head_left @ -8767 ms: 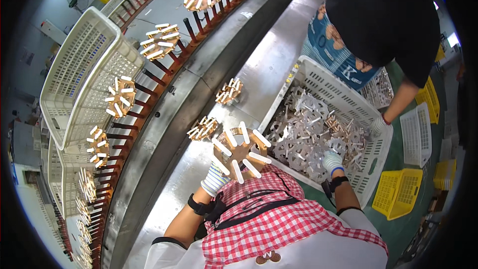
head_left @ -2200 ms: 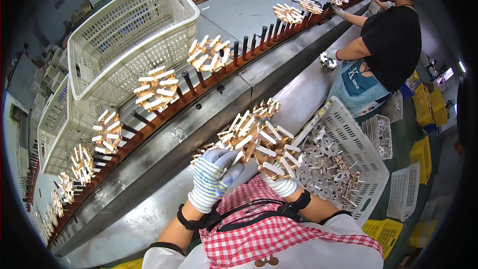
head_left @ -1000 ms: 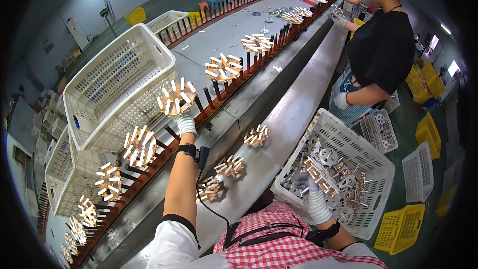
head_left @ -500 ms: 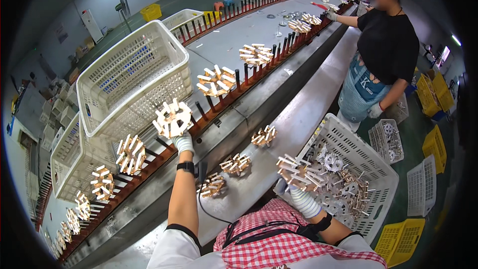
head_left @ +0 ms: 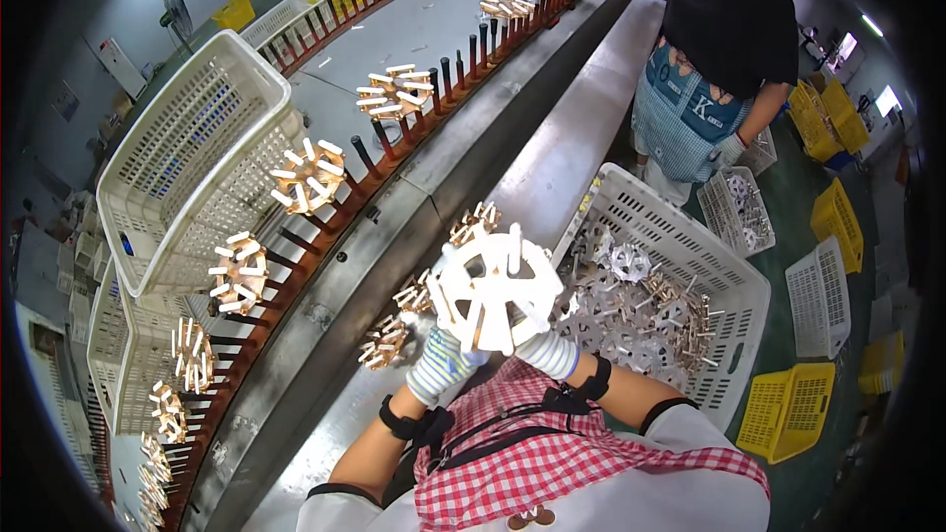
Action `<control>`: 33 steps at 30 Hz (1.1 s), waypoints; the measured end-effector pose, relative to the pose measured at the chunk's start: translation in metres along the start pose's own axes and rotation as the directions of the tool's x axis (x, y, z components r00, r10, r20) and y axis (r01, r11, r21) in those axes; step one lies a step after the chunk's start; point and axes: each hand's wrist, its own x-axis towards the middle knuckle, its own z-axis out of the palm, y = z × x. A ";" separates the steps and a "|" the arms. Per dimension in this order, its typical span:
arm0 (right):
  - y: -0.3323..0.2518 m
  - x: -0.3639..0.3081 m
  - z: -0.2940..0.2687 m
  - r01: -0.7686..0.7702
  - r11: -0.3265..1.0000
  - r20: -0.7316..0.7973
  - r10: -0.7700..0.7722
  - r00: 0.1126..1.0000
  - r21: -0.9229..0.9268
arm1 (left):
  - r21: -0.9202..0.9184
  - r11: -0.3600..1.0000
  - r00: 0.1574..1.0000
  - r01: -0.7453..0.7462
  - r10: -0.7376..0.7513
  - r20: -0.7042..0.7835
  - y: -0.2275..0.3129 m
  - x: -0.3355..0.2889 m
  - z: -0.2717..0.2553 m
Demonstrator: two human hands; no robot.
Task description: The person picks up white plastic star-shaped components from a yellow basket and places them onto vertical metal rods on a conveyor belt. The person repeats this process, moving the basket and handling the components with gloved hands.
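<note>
In front of my body, a round spoked metal part (head_left: 496, 298) with white pegs around its rim is held up, glaring bright under the light. My left hand (head_left: 441, 365), in a striped glove, grips its lower left side. My right hand (head_left: 548, 351), gloved alike, holds the lower right; the part hides most of the fingertips of both. Behind it on the metal ledge (head_left: 552, 128) lie more pegged parts, such as the copper-toned one (head_left: 384, 342). Beside my right arm stands a white crate (head_left: 744, 310) full of silvery and copper-toned pieces.
A curved conveyor with dark upright pins (head_left: 360, 153) carries several pegged parts (head_left: 308, 177) along its edge. White crates (head_left: 197, 148) stand on its far side. A co-worker (head_left: 724, 49) reaches over the conveyor at the upper right. Yellow crates (head_left: 788, 414) sit on the green floor.
My left hand has drawn back from the conveyor, leaving its pegged part there. My right hand has brought a part from beside the crate to the middle, where both hands meet. The view has shifted.
</note>
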 end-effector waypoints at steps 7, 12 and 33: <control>-0.042 0.021 -0.001 0.350 0.813 0.153 -0.315 0.937 -0.465 | 0.132 0.991 0.960 -0.016 0.052 -0.275 -0.016 0.006 0.027; -0.024 0.022 -0.010 0.282 0.858 0.225 -0.201 0.953 -0.430 | -0.302 0.916 0.948 0.263 -0.303 -0.093 -0.032 0.010 0.024; -0.083 0.030 -0.011 0.172 0.919 -0.027 -0.194 0.981 -0.356 | -0.546 0.794 0.827 0.268 -0.480 -0.292 -0.055 0.012 0.041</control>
